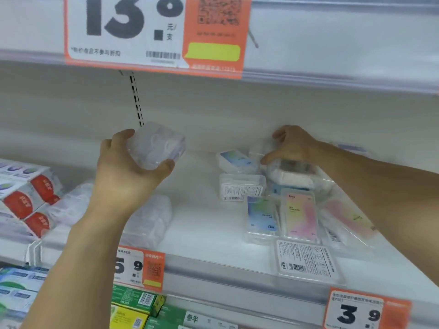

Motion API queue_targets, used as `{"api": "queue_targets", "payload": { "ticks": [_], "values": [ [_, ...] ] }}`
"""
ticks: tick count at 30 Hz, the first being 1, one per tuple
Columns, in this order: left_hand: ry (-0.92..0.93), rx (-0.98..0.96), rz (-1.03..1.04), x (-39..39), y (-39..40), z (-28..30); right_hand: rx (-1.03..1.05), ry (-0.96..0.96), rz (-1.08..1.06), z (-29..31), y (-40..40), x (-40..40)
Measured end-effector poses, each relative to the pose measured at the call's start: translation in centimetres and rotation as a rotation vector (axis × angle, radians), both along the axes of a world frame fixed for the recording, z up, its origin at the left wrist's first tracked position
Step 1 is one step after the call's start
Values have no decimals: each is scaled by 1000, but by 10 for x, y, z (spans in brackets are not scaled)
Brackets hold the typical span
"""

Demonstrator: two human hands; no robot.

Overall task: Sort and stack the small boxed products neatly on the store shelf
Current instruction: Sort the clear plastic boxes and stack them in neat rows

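Note:
My left hand (128, 167) holds a clear plastic box (156, 146) up above the white shelf (202, 224), thumb on top and fingers under it. Over at the right, my right hand (293, 144) reaches to the back of the shelf, fingers curled on a clear box (294, 166) at the top of a loose heap. In that heap lie several small clear boxes: a blue-labelled one (261, 216), a pink-and-yellow one (299, 216), one showing a barcode (241, 187), and one label-down at the shelf's front edge (306, 262). More clear boxes (147, 219) sit under my left wrist.
Red-and-white cartons (28, 193) are stacked at the left of the shelf. Orange price tags hang on the rails: a large one above (156, 32), two below (140, 267) (365, 309). Green and yellow cartons (137, 307) fill the lower shelf.

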State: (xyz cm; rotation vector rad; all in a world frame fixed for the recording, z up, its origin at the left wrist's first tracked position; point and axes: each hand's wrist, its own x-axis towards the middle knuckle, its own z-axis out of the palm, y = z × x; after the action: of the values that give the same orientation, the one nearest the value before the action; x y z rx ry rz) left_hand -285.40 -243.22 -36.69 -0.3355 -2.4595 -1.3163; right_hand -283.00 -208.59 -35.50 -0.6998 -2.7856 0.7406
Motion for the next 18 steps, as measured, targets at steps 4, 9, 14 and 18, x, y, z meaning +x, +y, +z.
{"api": "queue_targets", "payload": {
  "ticks": [4,9,14,18],
  "values": [
    [-16,-85,0,-4,1,-4,-12,385,27,12,-15,9],
    [-62,-162,22,-7,-1,-7,-214,570,194,30,-72,25],
    [-235,-449,98,-20,-21,-13,-292,584,204,22,-136,14],
    [-237,-604,91,-18,-30,-11,-241,502,187,7,-175,1]
  ]
}}
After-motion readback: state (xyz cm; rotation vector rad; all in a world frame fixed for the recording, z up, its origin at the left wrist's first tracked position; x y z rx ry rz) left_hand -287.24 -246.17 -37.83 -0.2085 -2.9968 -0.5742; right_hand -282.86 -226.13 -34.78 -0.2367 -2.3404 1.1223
